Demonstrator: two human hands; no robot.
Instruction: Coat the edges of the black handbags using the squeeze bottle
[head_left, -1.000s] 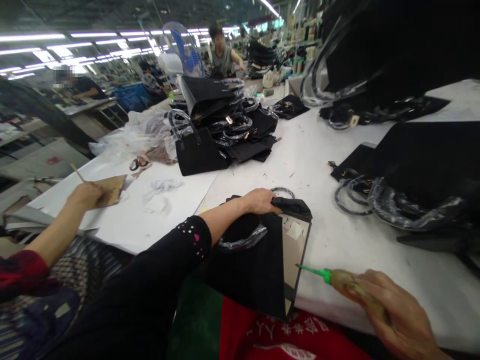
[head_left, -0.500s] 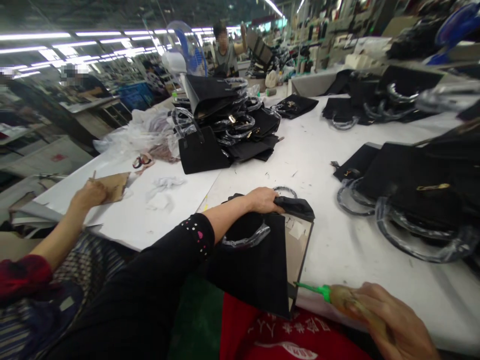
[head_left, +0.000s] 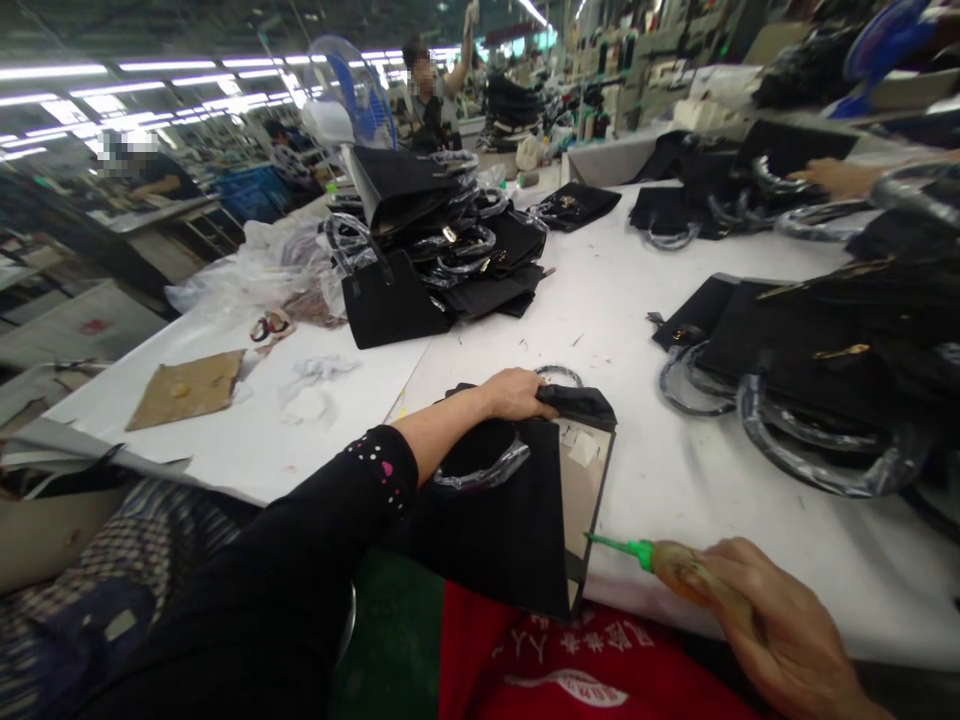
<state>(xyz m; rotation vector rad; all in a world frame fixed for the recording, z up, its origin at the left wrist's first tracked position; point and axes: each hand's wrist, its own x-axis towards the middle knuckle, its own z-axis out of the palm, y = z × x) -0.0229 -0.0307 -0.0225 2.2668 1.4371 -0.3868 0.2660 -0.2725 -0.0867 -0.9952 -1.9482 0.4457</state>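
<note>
A black handbag [head_left: 495, 530] lies at the front edge of the white table, its grey-beige inner panel [head_left: 581, 490] exposed on the right. My left hand [head_left: 521, 393] grips the bag near its far edge, fingers partly hidden behind the folded black material. One plastic-wrapped handle [head_left: 487, 470] rests on the bag's near face; another handle shows past my fingers. In my right hand [head_left: 780, 600] is a glue bottle [head_left: 679, 570] with a long green nozzle, held sideways. The nozzle tip is at the panel's right edge; whether it touches cannot be made out.
A pile of black handbags [head_left: 450, 240] stands beyond, and more bags [head_left: 810, 360] lie at the right. Cardboard [head_left: 187, 390] and crumpled plastic [head_left: 232, 265] are on the left of the table. A co-worker's hand [head_left: 840, 178] reaches among bags at far right.
The nozzle tip has shifted slightly up along the panel's edge. A co-worker's hand has left the cardboard at left, and another person's hand has appeared at far right. My view has turned slightly.
</note>
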